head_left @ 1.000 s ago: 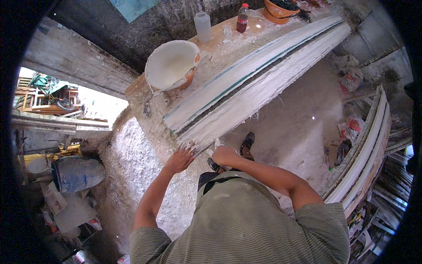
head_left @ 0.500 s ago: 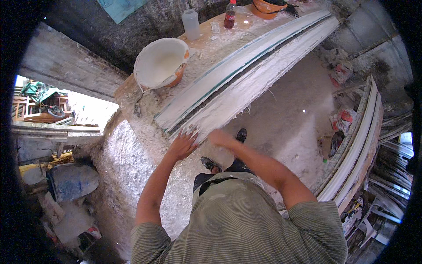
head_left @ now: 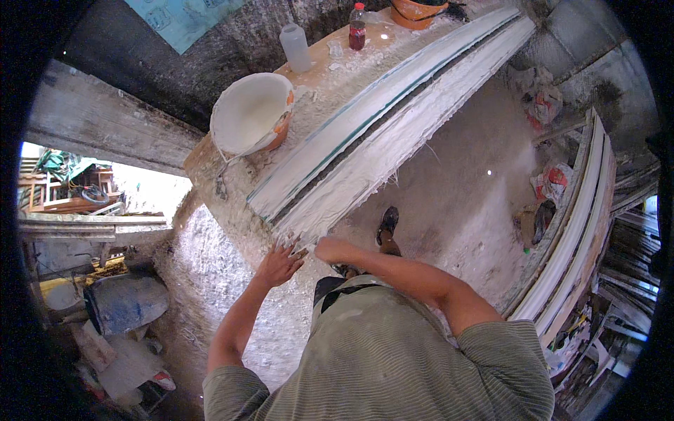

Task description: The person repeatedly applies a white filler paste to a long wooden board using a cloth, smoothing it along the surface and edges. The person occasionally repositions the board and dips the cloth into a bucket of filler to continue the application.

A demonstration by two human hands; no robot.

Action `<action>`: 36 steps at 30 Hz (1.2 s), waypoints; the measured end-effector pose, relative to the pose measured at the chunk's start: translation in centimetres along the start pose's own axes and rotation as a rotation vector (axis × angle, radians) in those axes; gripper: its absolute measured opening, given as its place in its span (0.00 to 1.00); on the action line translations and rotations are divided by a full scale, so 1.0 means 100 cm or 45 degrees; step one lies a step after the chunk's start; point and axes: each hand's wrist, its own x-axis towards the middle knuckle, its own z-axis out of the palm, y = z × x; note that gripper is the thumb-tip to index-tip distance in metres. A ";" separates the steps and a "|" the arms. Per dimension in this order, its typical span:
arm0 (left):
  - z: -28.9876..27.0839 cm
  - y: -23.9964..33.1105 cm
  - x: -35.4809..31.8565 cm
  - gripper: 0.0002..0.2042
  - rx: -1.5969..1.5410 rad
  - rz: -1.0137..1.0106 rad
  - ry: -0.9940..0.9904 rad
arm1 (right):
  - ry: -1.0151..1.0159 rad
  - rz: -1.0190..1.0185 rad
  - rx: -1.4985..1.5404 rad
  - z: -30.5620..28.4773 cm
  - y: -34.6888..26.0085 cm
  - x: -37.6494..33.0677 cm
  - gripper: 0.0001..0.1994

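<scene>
A long white molding (head_left: 415, 133), wet-looking and rough along its near side, lies in a long mould with green edge strips (head_left: 365, 125) on the table. At its near end my left hand (head_left: 279, 266) has its fingers stretched out and smeared with white paste. My right hand (head_left: 331, 250) is closed beside that end, just right of the left fingers. A small pale bit shows between the two hands, but what the right fingers hold is too small to name. Ragged fibres (head_left: 390, 178) hang from the molding's near side.
On the paste-covered table (head_left: 312, 144) stand an orange bucket (head_left: 281, 130) with whitish liquid, a clear plastic bottle (head_left: 295, 49), a red-capped bottle (head_left: 357, 31) and an orange basin (head_left: 418, 14). More long white moldings (head_left: 577, 231) lean at right. A blue barrel (head_left: 130, 302) is at left.
Both hands have moved nearer to me, off the molding's top to its near end. My right hand has also come left, closer to the left one. One foot has shifted.
</scene>
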 end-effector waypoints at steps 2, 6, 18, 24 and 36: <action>0.002 -0.001 0.001 0.23 0.005 -0.047 -0.108 | 0.138 0.286 0.146 0.005 -0.016 0.008 0.15; 0.005 -0.002 0.009 0.21 -0.072 0.043 0.154 | -0.019 0.296 -0.024 -0.023 0.064 0.002 0.15; -0.014 0.010 0.036 0.23 0.016 0.005 0.210 | 0.434 0.692 -0.138 -0.173 0.190 -0.111 0.16; -0.045 0.029 0.143 0.23 0.000 0.141 0.251 | 1.043 0.884 -0.334 -0.093 0.098 -0.070 0.19; -0.156 0.121 0.459 0.22 -0.201 0.274 0.775 | 0.879 1.160 -0.130 -0.260 0.406 -0.176 0.18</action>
